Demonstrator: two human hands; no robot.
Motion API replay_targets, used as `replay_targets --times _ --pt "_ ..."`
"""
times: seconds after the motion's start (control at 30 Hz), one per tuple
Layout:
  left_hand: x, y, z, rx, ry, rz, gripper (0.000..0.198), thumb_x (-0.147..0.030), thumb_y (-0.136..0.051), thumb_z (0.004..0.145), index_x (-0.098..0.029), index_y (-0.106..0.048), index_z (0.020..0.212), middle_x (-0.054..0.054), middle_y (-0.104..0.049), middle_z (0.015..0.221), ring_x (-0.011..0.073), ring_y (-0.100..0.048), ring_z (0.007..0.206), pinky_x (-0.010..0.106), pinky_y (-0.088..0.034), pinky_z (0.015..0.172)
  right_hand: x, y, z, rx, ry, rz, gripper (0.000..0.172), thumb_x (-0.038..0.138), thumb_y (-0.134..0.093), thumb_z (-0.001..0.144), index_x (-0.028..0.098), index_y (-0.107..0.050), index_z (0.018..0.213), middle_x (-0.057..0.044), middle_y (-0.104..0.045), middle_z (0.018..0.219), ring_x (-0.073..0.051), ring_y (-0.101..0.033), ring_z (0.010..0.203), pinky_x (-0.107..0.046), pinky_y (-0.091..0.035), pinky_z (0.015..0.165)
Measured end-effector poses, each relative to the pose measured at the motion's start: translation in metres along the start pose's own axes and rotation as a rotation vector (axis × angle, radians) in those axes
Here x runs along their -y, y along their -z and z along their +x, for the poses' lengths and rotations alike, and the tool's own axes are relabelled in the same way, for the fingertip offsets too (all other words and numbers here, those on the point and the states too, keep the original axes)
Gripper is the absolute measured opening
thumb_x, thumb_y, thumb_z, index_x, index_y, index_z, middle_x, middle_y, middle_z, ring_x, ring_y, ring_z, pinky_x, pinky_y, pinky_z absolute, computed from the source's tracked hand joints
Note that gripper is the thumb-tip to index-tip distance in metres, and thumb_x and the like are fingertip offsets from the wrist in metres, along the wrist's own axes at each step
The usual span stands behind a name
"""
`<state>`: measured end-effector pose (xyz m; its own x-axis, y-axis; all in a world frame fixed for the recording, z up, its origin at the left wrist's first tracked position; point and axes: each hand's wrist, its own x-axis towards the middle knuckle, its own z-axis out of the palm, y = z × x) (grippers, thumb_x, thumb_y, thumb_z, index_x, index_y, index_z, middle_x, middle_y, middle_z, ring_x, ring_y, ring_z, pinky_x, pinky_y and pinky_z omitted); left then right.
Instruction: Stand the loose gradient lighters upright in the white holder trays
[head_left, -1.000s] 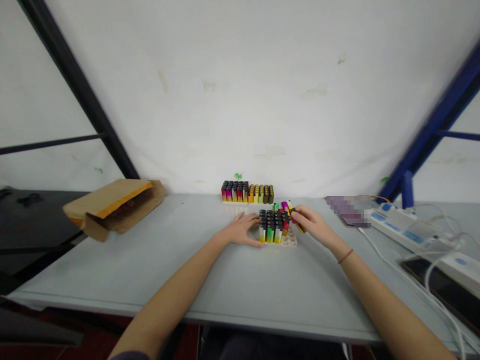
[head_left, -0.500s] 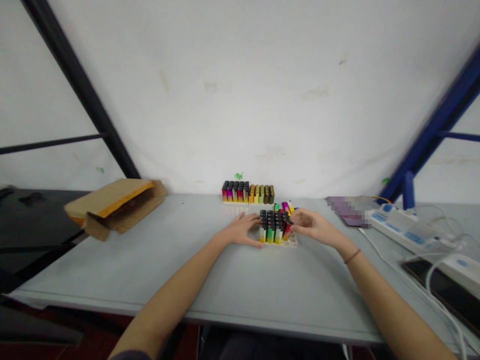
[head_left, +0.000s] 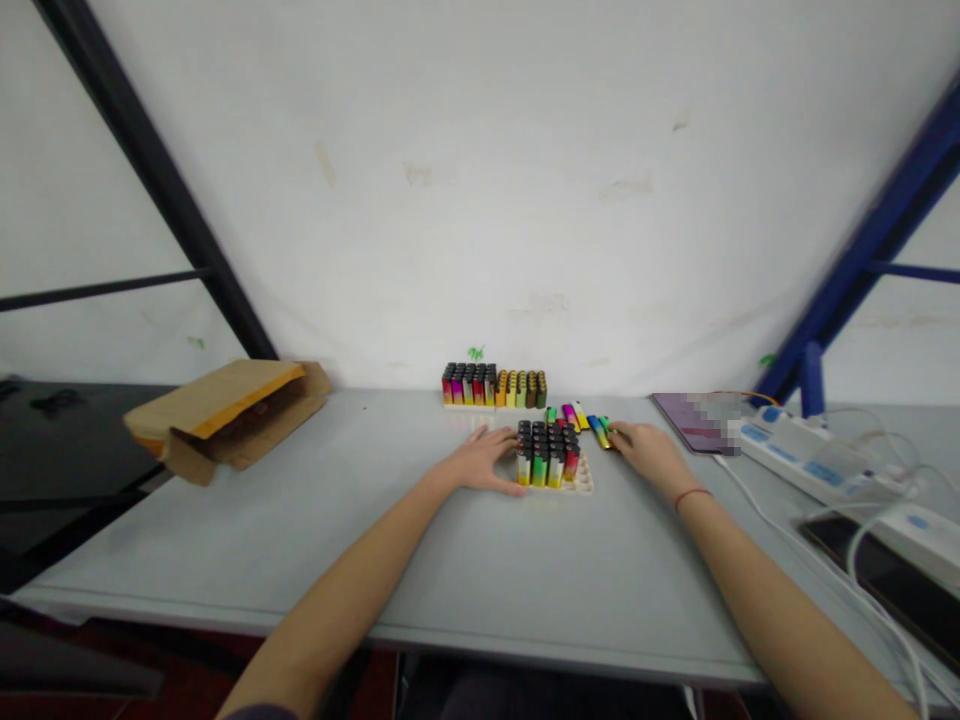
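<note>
A white tray [head_left: 584,474] holds upright lighters [head_left: 539,465] with black tops; bare slots show along its right side. My left hand [head_left: 484,462] rests at the tray's left side, thumb and fingers spread against it. To the right of the tray, my right hand [head_left: 645,450] has its fingers closed at the end of a blue and green lighter [head_left: 600,432] lying on the table. Other loose lighters [head_left: 574,415] in purple, yellow and green lie behind the tray.
By the wall stand a rack of black-topped lighters [head_left: 469,386] and a rack of yellow, green and brown ones [head_left: 523,389]. An opened cardboard box [head_left: 225,410] lies left. At right are a tablet [head_left: 686,420], a power strip [head_left: 810,465], white cables and a phone [head_left: 877,560].
My right hand has moved right, off the tray to the loose lighters. A red lighter now stands upright in the tray's front row. My left hand has stayed in place.
</note>
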<state>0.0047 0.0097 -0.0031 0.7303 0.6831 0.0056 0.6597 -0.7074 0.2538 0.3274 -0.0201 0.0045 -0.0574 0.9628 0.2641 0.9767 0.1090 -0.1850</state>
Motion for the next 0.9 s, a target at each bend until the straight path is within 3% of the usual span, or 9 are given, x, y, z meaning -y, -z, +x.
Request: replay_targets --times 0.1,0.2,0.3,0.5,0.63,0.73,0.9 --pt "-0.001 0.001 0.0 0.004 0.004 0.004 0.097 -0.077 -0.057 0.069 -0.023 -0.033 0.145 0.012 -0.027 0.153 0.0306 -0.023 0.141 0.052 -0.004 0.115 -0.003 -0.004 0.002 0.052 -0.058 -0.073 0.032 0.024 -0.042 0.089 0.016 -0.066 0.109 -0.015 -0.071 0.091 -0.027 -0.066 0.085 -0.033 -0.043 0.071" --pt "-0.001 0.001 0.0 0.005 0.001 0.009 0.097 -0.077 -0.058 0.069 -0.023 -0.033 0.145 0.012 -0.027 0.153 0.0303 -0.023 0.141 0.052 -0.004 0.115 -0.006 -0.007 0.003 -0.019 -0.067 -0.079 0.039 0.006 -0.041 0.081 0.007 -0.062 0.113 -0.02 -0.066 0.103 -0.025 -0.063 0.09 -0.031 -0.042 0.075" --pt "-0.001 0.001 0.0 0.003 0.0 0.014 0.096 -0.077 -0.057 0.07 -0.022 -0.033 0.145 0.011 -0.028 0.153 0.0305 -0.023 0.141 0.052 -0.004 0.115 -0.008 -0.008 0.003 -0.073 -0.056 -0.003 0.035 0.003 -0.04 0.077 0.005 -0.063 0.104 -0.022 -0.062 0.105 -0.024 -0.061 0.089 -0.029 -0.041 0.076" --pt "0.001 -0.001 0.001 -0.008 -0.012 0.015 0.1 -0.078 -0.057 0.068 -0.02 -0.033 0.145 0.014 -0.028 0.152 0.0314 -0.024 0.141 0.053 -0.004 0.115 0.009 0.002 0.0 -0.103 -0.141 0.44 0.024 0.032 -0.047 0.082 0.014 -0.054 0.097 -0.002 -0.057 0.069 -0.018 -0.053 0.064 -0.027 -0.038 0.06" --pt "0.001 -0.001 0.001 -0.011 -0.006 0.008 0.098 -0.079 -0.056 0.068 -0.022 -0.034 0.144 0.013 -0.029 0.152 0.0307 -0.023 0.141 0.053 -0.004 0.115 0.03 0.014 -0.004 0.004 -0.107 0.777 0.042 0.055 -0.033 0.088 0.02 -0.05 0.074 0.002 -0.044 0.057 -0.015 -0.044 0.056 -0.027 -0.036 0.055" --pt "0.0 -0.001 0.001 -0.011 -0.011 0.005 0.098 -0.079 -0.056 0.068 -0.021 -0.034 0.144 0.013 -0.029 0.152 0.0313 -0.023 0.141 0.054 -0.004 0.115 0.04 0.018 -0.008 0.073 -0.02 0.896 0.05 0.066 -0.032 0.087 0.021 -0.042 0.066 0.003 -0.04 0.056 -0.013 -0.04 0.055 -0.026 -0.036 0.054" --pt "0.001 -0.001 0.001 -0.011 -0.009 0.002 0.099 -0.079 -0.056 0.068 -0.021 -0.032 0.145 0.013 -0.029 0.152 0.0312 -0.024 0.141 0.052 -0.003 0.115 0.047 0.014 -0.011 0.185 -0.04 1.097 0.053 0.075 -0.042 0.078 0.022 -0.045 0.081 0.002 -0.053 0.068 -0.013 -0.05 0.061 -0.025 -0.043 0.054"
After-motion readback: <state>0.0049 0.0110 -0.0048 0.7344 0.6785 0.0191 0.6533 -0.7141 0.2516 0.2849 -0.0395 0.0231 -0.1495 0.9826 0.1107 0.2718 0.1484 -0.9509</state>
